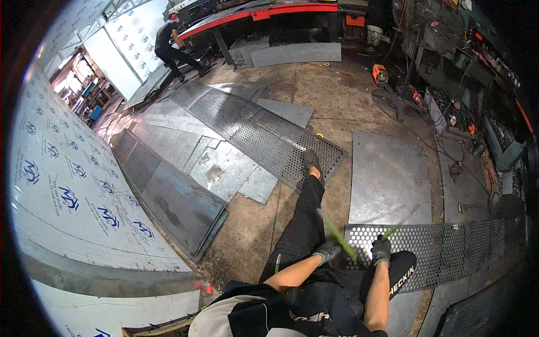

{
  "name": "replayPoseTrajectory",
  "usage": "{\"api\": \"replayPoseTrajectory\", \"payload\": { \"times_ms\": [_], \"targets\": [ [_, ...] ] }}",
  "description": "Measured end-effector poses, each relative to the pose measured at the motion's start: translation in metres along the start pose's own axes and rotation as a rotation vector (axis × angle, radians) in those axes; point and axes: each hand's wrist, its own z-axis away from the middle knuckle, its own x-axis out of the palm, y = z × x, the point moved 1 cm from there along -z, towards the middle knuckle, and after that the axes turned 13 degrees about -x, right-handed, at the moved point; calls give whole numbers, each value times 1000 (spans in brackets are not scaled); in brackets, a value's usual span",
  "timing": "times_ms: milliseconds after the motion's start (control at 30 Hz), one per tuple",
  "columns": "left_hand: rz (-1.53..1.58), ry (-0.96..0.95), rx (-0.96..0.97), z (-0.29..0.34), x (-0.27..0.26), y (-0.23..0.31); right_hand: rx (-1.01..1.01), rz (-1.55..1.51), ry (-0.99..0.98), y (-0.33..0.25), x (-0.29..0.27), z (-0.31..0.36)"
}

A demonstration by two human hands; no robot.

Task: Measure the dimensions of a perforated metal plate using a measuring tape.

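I judge I'm partway through handling work at the left end of the near perforated sheet [443,250], the one lying beside my right knee; everything else I'll place by that sheet. My right hand [381,250] is over its left part, the gloved fingers curled tight around the base of a blurred green strip [397,228]. My left hand [328,253] is just off the sheet's left end, near a second green strip [341,238] — whether those fingers hold anything, I cannot tell. Blur also hides what the strips really are, or whether they belong together.

The next move, I'd say, calls for both hands to act as a pair, with the right grip firm and the left settled at the sheet's end.

My right leg [401,267] covers some of the sheet's near edge, so it could get in the way. A plain grey sheet [390,174] lies just beyond the landmark sheet. Beyond and left of it runs a long perforated sheet [264,132], my shoe [310,159] resting on its near end. Well beyond stand an orange machine [380,74], a red-edged counter [258,13] and, farther left, a stooping co-worker [167,46].
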Motion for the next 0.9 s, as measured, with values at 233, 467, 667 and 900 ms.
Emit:
{"api": "replayPoseTrajectory", "payload": {
  "times_ms": [233, 467, 667, 900],
  "targets": [
    [-7, -90, -195, 12, -46, -34, -195, 133, -477, -124, 13, 47],
    [30, 87, -160, 30, -47, -21, -412, 334, -488, -154, 15, 63],
    [160, 20, -225, 22, -54, -27, -889, 613, -253, -176, 22, 66],
    [207, 6, -36, 21, -44, -21, -935, 434, 21, -168, 14, 65]
  ]
}}
